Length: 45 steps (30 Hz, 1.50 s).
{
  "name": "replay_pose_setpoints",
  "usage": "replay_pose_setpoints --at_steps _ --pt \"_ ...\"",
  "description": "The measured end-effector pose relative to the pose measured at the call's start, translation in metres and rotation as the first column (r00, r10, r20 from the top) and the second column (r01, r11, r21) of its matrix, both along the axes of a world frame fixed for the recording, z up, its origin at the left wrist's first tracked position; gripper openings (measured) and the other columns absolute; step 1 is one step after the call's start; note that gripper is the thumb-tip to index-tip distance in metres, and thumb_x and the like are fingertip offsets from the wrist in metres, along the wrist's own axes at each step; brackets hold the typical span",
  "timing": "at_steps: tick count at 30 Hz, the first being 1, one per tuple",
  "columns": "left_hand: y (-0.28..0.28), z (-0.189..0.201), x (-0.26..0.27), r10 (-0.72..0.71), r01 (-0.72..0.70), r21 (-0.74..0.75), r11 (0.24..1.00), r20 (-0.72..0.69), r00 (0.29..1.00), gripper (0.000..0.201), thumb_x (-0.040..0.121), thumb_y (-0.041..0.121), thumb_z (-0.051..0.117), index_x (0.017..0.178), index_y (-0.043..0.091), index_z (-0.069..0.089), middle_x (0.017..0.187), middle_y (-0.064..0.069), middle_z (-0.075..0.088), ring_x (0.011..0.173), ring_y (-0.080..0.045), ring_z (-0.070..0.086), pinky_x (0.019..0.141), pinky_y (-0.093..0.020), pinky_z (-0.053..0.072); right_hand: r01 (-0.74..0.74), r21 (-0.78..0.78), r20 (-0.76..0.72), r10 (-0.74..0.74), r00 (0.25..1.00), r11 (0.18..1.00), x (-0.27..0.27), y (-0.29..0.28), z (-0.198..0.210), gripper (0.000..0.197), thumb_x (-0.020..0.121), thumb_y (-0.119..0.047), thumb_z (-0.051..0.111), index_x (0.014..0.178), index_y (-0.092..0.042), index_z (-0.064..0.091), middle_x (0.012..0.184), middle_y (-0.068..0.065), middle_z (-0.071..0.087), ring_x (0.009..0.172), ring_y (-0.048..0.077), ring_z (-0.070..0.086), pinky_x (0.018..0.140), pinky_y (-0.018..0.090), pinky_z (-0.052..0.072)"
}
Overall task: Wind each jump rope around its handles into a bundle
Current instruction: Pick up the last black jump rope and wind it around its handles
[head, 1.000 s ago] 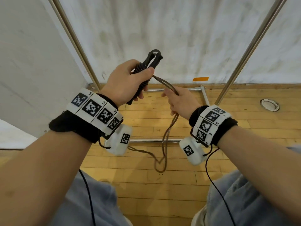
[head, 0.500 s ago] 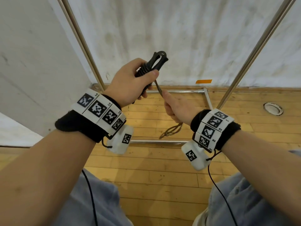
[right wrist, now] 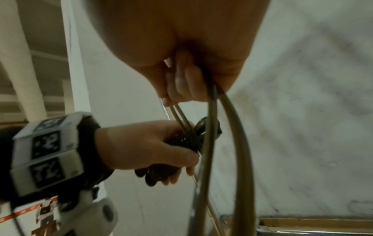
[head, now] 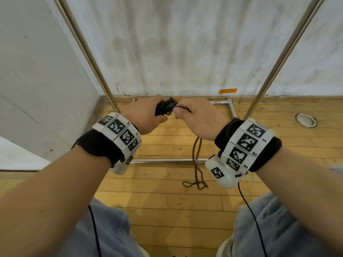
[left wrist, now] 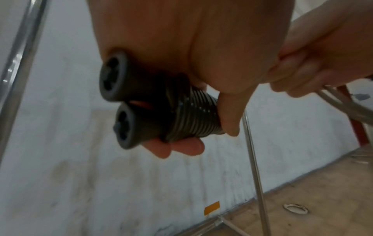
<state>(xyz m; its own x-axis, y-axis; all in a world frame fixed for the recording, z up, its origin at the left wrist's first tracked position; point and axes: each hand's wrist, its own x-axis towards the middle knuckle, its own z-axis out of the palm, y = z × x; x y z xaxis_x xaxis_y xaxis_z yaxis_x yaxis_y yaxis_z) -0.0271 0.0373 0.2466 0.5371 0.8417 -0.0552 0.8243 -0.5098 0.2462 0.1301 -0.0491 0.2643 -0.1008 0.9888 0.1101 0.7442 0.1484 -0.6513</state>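
Head view: left hand [head: 146, 115] clasps two black handles [left wrist: 129, 108] wrapped in coils, while right hand [head: 196, 117] pinches the doubled rope [head: 196, 154] trailing to the floor.

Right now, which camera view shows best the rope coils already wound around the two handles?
The left wrist view: the rope coils appear close, turn by turn, beside the handles. The head view shows only a small dark bundle; the right wrist view shows them blurred, partly behind the left hand.

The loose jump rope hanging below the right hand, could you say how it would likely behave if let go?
The rope looks floppy: it sags doubled onto the floor. Released by the right hand, the coils on the handles would probably loosen, since only the left hand steadies them.
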Motion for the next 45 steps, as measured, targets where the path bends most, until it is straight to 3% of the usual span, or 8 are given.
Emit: replay_pose_setpoints --at_steps 13,18,21,26,33,38,43,45 --pt "-0.039 0.001 0.027 -0.161 0.144 0.116 0.983 0.153 0.975 0.041 0.080 0.066 0.055 0.101 0.031 0.056 0.069 0.016 0.056 0.062 -0.003 0.053 0.049 -0.021 0.036 0.278 0.103 -0.143 -0.262 0.954 0.955 0.027 0.012 0.007 0.033 0.091 -0.034 0.056 0.074 -0.008 0.068 0.051 -0.008 0.045 0.041 -0.004 0.043 0.043 0.007 0.031" --pt "-0.040 0.006 0.020 -0.212 0.182 0.167 0.969 0.180 0.961 0.033 0.085 0.055 0.056 0.104 0.028 0.057 0.069 0.015 0.055 0.059 -0.003 0.051 0.049 -0.019 0.035 0.286 -0.052 -0.284 -0.289 0.914 0.957 0.033 0.018 0.007 0.033 0.087 -0.042 0.060 0.082 -0.012 0.073 0.063 0.002 0.067 0.056 0.014 0.057 0.059 0.036 0.045" --pt "-0.042 0.012 0.016 -0.237 0.195 0.189 0.963 0.234 0.943 0.040 0.084 0.055 0.056 0.114 0.027 0.057 0.077 0.015 0.058 0.066 -0.007 0.052 0.053 -0.018 0.036 0.192 -0.187 -0.468 -0.259 0.845 0.963 0.038 0.019 0.002 0.031 0.085 -0.045 0.063 0.071 -0.018 0.071 0.049 -0.006 0.043 0.042 0.008 0.037 0.047 0.024 0.031" --pt "-0.039 0.020 0.012 -0.136 0.092 0.123 0.988 0.415 0.900 0.032 0.080 0.054 0.061 0.097 0.031 0.047 0.074 0.017 0.054 0.067 -0.001 0.054 0.054 -0.023 0.042 0.110 -0.201 -0.713 -0.223 0.665 0.973 0.027 0.020 -0.011 0.022 0.094 -0.019 0.052 0.079 -0.018 0.069 0.052 -0.004 0.045 0.040 0.007 0.031 0.037 0.017 0.025" --pt "-0.032 0.023 0.011 -0.026 0.016 0.023 1.000 0.503 0.864 0.040 0.079 0.056 0.056 0.103 0.026 0.047 0.079 0.008 0.059 0.070 -0.013 0.059 0.062 -0.037 0.050 0.200 0.047 -0.174 -0.189 0.966 0.979 -0.001 0.008 -0.023 0.023 0.098 -0.018 0.039 0.079 -0.028 0.045 0.062 -0.018 0.044 0.052 -0.001 0.040 0.048 0.014 0.026" --pt "-0.035 0.019 0.015 -0.051 0.038 0.038 0.999 0.424 0.904 0.034 0.085 0.054 0.057 0.098 0.026 0.044 0.075 0.010 0.056 0.067 -0.004 0.054 0.052 -0.026 0.037 0.250 0.086 0.158 -0.261 0.952 0.964 -0.007 0.011 -0.028 0.019 0.094 -0.013 0.042 0.083 -0.013 0.058 0.070 -0.006 0.048 0.067 0.012 0.046 0.055 0.021 0.032" --pt "-0.032 0.029 0.014 0.007 -0.012 0.005 1.000 0.548 0.836 0.035 0.084 0.052 0.055 0.106 0.026 0.047 0.078 0.006 0.062 0.069 -0.016 0.063 0.060 -0.035 0.051 0.017 -0.211 -0.425 -0.108 0.899 0.977 -0.020 0.009 -0.025 0.024 0.096 -0.018 0.045 0.074 -0.023 0.053 0.061 -0.012 0.051 0.057 0.004 0.049 0.060 0.018 0.043" --pt "-0.028 0.034 0.010 0.054 -0.056 -0.015 0.998 0.608 0.792 0.032 0.084 0.048 0.056 0.105 0.025 0.052 0.079 0.004 0.064 0.068 -0.018 0.064 0.065 -0.041 0.055 0.049 -0.205 -0.512 -0.150 0.846 0.977 -0.021 0.008 -0.029 0.017 0.097 -0.021 0.045 0.084 -0.025 0.054 0.065 -0.010 0.047 0.058 0.010 0.048 0.068 0.031 0.051"
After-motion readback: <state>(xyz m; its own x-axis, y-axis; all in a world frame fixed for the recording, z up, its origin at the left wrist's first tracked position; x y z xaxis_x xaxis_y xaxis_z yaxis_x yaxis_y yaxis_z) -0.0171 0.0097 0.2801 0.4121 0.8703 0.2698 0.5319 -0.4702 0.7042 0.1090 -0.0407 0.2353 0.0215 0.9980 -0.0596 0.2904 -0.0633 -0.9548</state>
